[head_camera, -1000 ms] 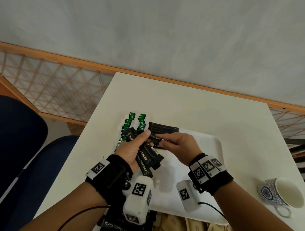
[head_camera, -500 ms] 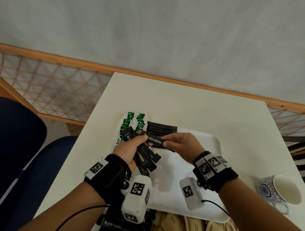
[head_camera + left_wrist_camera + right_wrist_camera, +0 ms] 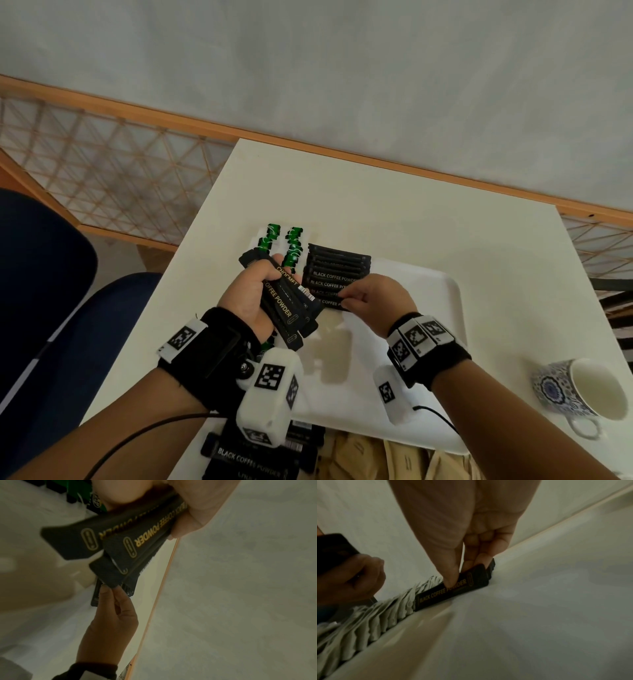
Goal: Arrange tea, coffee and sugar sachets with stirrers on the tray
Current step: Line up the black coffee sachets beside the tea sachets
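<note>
My left hand (image 3: 253, 294) grips a fanned bunch of black coffee sachets (image 3: 287, 308) (image 3: 130, 539) above the left part of the white tray (image 3: 442, 342). My right hand (image 3: 373, 301) pinches one black coffee sachet (image 3: 453, 589) between thumb and fingers and sets it down at the near end of a row of black coffee sachets (image 3: 337, 270) lying at the tray's far left. Two columns of green tea sachets (image 3: 282, 246) lie just left of that row. In the right wrist view their pale edges (image 3: 385, 612) stand along the tray beside the sachet.
A blue patterned cup (image 3: 582, 394) stands at the table's right front. More black coffee sachets (image 3: 253, 459) and tan sachets (image 3: 394, 459) lie at the table's near edge. A blue chair (image 3: 68, 308) stands to the left; a wooden lattice rail (image 3: 120, 164) runs behind the table (image 3: 376, 205).
My right hand drew one sachet from the bunch in my left hand, carried it right and lowered it onto the row on the tray. The left hand kept its bunch.
</note>
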Demonstrator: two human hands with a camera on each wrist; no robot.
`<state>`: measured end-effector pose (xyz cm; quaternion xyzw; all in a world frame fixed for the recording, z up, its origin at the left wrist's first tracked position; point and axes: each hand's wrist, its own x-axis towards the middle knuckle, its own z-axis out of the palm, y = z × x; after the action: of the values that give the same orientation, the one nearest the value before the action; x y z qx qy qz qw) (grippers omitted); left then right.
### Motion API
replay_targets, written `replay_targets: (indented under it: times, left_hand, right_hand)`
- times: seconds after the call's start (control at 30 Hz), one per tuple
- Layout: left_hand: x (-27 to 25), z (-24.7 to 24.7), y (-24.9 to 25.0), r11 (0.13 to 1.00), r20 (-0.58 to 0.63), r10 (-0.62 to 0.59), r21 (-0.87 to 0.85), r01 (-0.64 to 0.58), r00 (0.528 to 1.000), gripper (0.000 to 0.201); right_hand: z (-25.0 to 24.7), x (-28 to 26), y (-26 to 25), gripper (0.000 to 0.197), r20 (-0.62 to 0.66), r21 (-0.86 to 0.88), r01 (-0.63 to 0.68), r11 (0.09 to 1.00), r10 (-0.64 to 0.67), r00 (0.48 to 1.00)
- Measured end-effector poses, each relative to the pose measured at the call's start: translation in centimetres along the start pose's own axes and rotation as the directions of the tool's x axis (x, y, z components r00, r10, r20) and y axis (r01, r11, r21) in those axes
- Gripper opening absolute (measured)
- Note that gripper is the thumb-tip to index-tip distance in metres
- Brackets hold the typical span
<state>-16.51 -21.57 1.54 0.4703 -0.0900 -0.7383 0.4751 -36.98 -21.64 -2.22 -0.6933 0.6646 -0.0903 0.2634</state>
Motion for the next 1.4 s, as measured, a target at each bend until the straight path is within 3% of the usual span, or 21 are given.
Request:
replay_targets:
  times: [0.43, 0.53, 0.57, 0.7, 0.83, 1.0, 1.13, 1.27, 1.4]
  left_hand:
    - [0.3, -0.5, -0.7, 0.991, -0.007, -0.006, 0.130, 0.006, 1.000, 0.031]
    - [0.2, -0.3, -0.8, 0.984, -0.024, -0.039, 0.171, 0.043, 0.999, 0.012]
    - [0.2, -0.3, -0.9, 0.983, -0.027, -0.050, 0.178, 0.054, 0.998, 0.018]
    - [-0.1, 0.0, -1.6, 0.979, -0.004, -0.055, 0.197, 0.055, 0.998, 0.033]
    - [-0.2, 0.1, -1.8, 0.980, -0.006, -0.038, 0.196, 0.039, 0.999, 0.034]
    - [-0.1, -0.2, -1.6, 0.981, -0.001, -0.030, 0.189, 0.030, 1.000, 0.019]
    - [0.3, -0.2, -1.5, 0.996, -0.055, -0.044, 0.072, 0.048, 0.997, 0.012]
    - [-0.1, 0.4, -1.6, 0.995, -0.044, -0.057, 0.076, 0.060, 0.997, 0.023]
    - [-0.2, 0.3, -1.5, 0.992, -0.009, -0.063, 0.113, 0.064, 0.998, 0.012]
  right_hand:
    - [0.2, 0.6, 0.2, 0.010, -0.080, -0.019, 0.022, 1.000, -0.023, 0.997]
    - [-0.3, 0.0, -0.4, 0.009, -0.152, 0.140, 0.044, 0.989, -0.022, 0.988]
    - [-0.6, -0.4, -0.9, 0.009, -0.142, 0.228, 0.049, 0.973, -0.016, 0.990]
    - [-1.0, -1.5, -3.0, 0.013, 0.050, 0.504, 0.036, 0.863, -0.071, 0.996]
    - [-1.1, -1.7, -3.4, 0.019, 0.024, 0.512, 0.093, 0.854, -0.122, 0.992]
    - [-0.9, -1.5, -2.6, 0.020, -0.005, 0.623, 0.008, 0.782, -0.007, 1.000]
    - [-1.0, -1.8, -2.2, 0.024, -0.049, 0.699, -0.007, 0.716, 0.057, 0.997]
    - [-0.6, -2.3, -2.5, 0.036, -0.111, 0.691, 0.107, 0.715, -0.041, 0.993]
    - [-0.8, -2.5, -2.4, 0.034, -0.115, 0.734, 0.150, 0.663, -0.097, 0.989]
